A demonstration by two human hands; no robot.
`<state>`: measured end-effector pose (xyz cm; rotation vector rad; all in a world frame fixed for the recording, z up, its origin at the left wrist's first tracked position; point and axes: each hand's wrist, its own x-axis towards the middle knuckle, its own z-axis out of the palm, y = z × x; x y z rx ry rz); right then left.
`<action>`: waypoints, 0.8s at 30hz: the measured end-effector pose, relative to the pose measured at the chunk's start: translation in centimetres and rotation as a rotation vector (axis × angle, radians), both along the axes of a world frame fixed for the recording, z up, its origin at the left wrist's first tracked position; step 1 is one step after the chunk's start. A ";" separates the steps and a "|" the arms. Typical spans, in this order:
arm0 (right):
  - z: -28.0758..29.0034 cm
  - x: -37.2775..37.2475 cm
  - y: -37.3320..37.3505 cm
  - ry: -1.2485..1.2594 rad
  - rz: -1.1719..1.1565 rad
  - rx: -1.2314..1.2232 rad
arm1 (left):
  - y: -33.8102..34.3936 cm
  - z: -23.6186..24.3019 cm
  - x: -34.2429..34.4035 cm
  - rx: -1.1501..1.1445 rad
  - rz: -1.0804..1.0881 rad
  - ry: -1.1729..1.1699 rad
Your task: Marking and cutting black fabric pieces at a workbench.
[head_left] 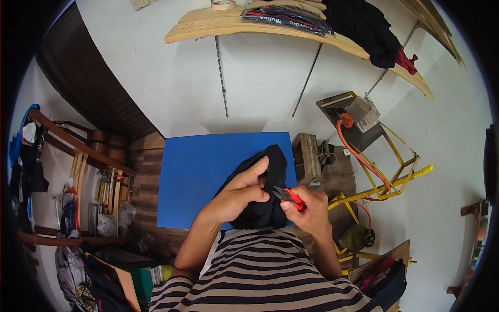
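Note:
A black cloth piece (254, 214), perhaps a garment, is bunched at the near right part of the blue tabletop (192, 169), close to my body. My left hand (234, 196) grips its folded edge, with the thumb pointing right and the fingers partly inside the fold. In my right hand (314, 212) is a pair of red-handled thread snips (297, 199). Their dark blades point left, at the cloth and just right of my left thumb. Whether the blades touch the fabric I cannot make out.
A wooden shelf (192, 28) on the far wall carries tape, folded clothes and a packaged item. To the right stand a wooden crate (306, 158), a yellow metal frame (395, 187) with an orange hose, and a green gas cylinder (356, 237). Cluttered racks (78, 177) line the left.

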<state>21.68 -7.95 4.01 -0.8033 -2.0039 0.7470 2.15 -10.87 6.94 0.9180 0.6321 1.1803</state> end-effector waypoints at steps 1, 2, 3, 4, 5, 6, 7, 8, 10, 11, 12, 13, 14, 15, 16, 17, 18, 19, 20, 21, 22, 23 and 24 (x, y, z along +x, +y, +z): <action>-0.2 0.1 0.0 0.001 -0.001 0.000 | 0.1 -0.3 -0.2 0.001 -0.030 -0.036; -0.5 0.2 0.0 -0.003 0.010 0.015 | 0.1 -0.4 -0.4 0.002 -0.060 -0.073; -0.8 0.3 0.0 -0.007 0.022 0.028 | 0.1 -0.3 -0.3 0.002 -0.062 -0.073; -0.9 0.3 0.0 -0.008 0.020 0.027 | 0.1 -0.1 -0.1 -0.055 -0.025 -0.049; -0.9 0.2 0.1 0.002 0.016 0.038 | 0.2 0.0 0.0 -0.112 0.013 -0.025; -0.9 0.1 0.1 0.011 0.013 0.047 | 0.2 -0.1 -0.2 -0.115 0.010 -0.026; -0.9 0.1 0.1 0.009 0.010 0.045 | 0.3 -0.4 -0.5 -0.129 0.025 0.025; -0.8 0.0 0.1 0.010 0.011 0.055 | 0.4 -0.6 -0.7 -0.142 0.041 0.077; -0.9 0.0 0.2 0.011 0.014 0.065 | 0.6 -0.6 -0.4 -0.131 0.061 0.066; -1.0 0.2 0.2 -0.013 0.010 0.081 | 0.6 -0.6 -0.3 -0.119 0.083 0.055; -1.0 0.3 0.3 -0.036 0.003 0.099 | 0.6 -0.7 -0.4 -0.117 0.080 0.057; -1.5 0.6 0.4 -0.033 0.001 0.100 | 0.6 -0.9 -0.4 -0.118 0.079 0.004; -2.4 0.8 0.6 0.243 0.041 -0.114 | 0.6 -1.1 -0.5 -0.119 0.077 -0.048; -2.6 0.6 0.7 0.521 0.083 -0.327 | 0.5 -1.4 -0.5 -0.116 0.075 -0.042; -2.6 0.2 1.1 0.602 0.110 -0.294 | 0.5 -1.8 -0.6 -0.064 0.070 -0.008; -2.5 -0.6 1.3 0.610 0.110 -0.289 | 0.4 -1.9 -0.7 -0.010 0.065 0.027; -1.9 -1.8 1.5 0.559 0.007 -0.269 | 0.4 -1.9 -0.7 -0.006 0.060 0.035; -1.5 -2.5 1.6 0.508 -0.095 -0.249 | 0.5 -1.9 -0.7 0.014 0.028 0.031; -1.8 -2.2 1.5 0.367 -0.071 -0.357 | 0.5 -1.8 -0.7 0.035 -0.004 0.027; -2.0 -2.3 1.3 0.375 -0.072 -0.351 | 0.5 -1.6 -0.6 0.040 -0.008 0.034; -2.2 -2.6 1.0 0.446 -0.024 -0.429 | 0.5 -1.5 -0.6 0.060 0.030 0.083; -2.3 -3.0 0.9 0.515 0.026 -0.506 | 0.5 -1.4 -0.6 0.081 0.068 0.130; -2.2 -3.3 0.9 0.599 0.046 -0.490 | 0.5 -1.9 -1.0 0.086 0.068 0.134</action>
